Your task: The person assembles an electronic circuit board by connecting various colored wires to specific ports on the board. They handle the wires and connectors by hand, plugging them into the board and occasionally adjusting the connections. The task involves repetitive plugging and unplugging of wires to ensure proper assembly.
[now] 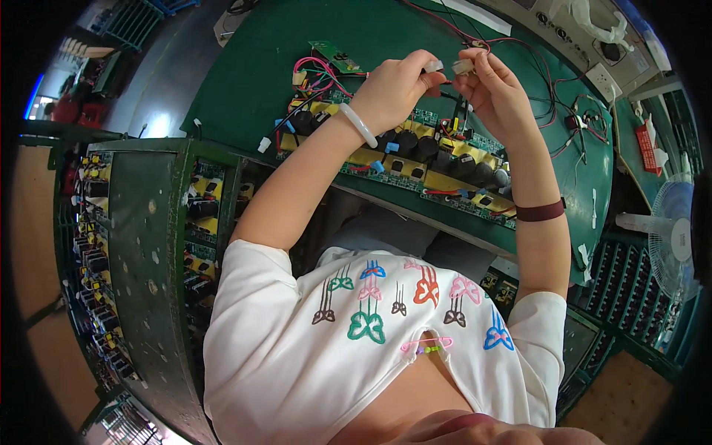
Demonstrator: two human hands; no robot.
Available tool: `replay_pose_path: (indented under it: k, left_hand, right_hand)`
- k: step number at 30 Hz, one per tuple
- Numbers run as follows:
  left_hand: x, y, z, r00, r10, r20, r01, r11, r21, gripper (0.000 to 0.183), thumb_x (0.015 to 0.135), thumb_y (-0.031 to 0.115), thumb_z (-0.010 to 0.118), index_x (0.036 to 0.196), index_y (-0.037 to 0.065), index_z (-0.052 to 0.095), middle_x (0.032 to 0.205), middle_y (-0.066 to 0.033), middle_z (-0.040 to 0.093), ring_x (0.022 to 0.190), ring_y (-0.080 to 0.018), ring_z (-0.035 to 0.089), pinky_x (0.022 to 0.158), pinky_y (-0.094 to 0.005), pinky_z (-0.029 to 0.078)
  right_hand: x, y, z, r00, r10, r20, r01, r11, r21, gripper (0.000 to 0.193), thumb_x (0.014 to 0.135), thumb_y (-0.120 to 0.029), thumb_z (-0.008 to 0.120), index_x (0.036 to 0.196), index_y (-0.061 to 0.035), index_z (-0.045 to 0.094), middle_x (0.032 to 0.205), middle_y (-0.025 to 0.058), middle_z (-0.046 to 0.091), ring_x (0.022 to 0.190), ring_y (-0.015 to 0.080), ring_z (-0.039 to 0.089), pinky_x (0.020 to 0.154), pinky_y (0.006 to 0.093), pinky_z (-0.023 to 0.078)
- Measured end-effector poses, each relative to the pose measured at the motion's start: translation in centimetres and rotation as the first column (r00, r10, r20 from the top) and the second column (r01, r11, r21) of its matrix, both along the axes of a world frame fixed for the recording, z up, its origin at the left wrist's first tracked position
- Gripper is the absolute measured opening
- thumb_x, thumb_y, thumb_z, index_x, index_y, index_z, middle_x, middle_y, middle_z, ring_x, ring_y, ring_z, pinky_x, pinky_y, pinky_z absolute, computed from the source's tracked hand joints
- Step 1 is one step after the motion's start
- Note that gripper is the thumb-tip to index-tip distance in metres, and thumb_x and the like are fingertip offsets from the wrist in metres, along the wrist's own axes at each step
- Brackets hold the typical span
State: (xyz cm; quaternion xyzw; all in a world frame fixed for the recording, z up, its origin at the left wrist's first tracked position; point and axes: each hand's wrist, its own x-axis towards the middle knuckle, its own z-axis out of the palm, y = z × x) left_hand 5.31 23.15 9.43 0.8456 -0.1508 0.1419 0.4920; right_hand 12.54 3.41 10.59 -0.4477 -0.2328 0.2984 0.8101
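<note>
In the head view, both hands are raised over the green worktop (245, 89), close together near its far side. The left hand (404, 78) has its grip pinched on a white connector (433, 67), which sits at the fingertips and points toward the other hand. The right hand (491, 89) has its thumb and fingers pressed around a pale connector (463, 67), also at the fingertips. The two connectors face each other, near but apart, with a small gap between them.

Nearer the body than both grips, a long circuit board (426, 148) lies along the worktop's near edge, carrying black cylinders and yellow parts. Left of the left hand are pink wires (320, 65) and a small green board (335, 56). Beyond the right hand, red and black leads (547, 70) trail across the worktop below a beige instrument (575, 41).
</note>
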Motion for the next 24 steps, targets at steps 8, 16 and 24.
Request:
replay_pose_path:
  k: [8,16,24]
  left_hand:
    - [-0.8,-0.5,0.9,0.997,0.059,-0.054,-0.050,0.987,0.155,0.035,0.102,0.031,0.051,0.095,-0.002,0.059,0.084,-0.0173,0.071,0.079,-0.0357,0.068,0.066,-0.0401,0.050]
    - [-1.1,-0.7,1.4,0.992,0.115,0.053,-0.126,0.927,0.354,0.035,0.101,0.032,0.052,0.091,0.000,0.061,0.077,-0.0180,0.069,0.075,-0.0394,0.066,0.063,-0.0464,0.050]
    - [-0.9,-1.0,1.0,0.983,0.135,0.123,-0.177,0.876,0.450,0.035,0.099,0.031,0.053,0.086,0.000,0.058,0.071,-0.0171,0.067,0.072,-0.0390,0.066,0.062,-0.0479,0.051]
  right_hand:
    - [-0.4,0.2,0.1,1.000,0.012,0.018,-0.012,1.000,0.018,0.027,0.101,-0.016,0.058,0.123,-0.0002,0.062,0.102,0.0059,0.067,0.091,0.0121,0.065,0.087,0.0255,0.054]
    - [-0.2,0.0,0.2,0.993,0.002,0.118,0.004,0.998,-0.056,0.027,0.099,-0.017,0.061,0.120,-0.0007,0.065,0.101,0.0043,0.068,0.090,0.0104,0.065,0.087,0.0258,0.054]
    - [-0.8,0.5,1.1,0.923,-0.103,0.369,0.227,0.924,-0.309,0.025,0.096,-0.019,0.067,0.111,0.0014,0.070,0.097,0.0048,0.070,0.088,0.0097,0.065,0.086,0.0252,0.054]
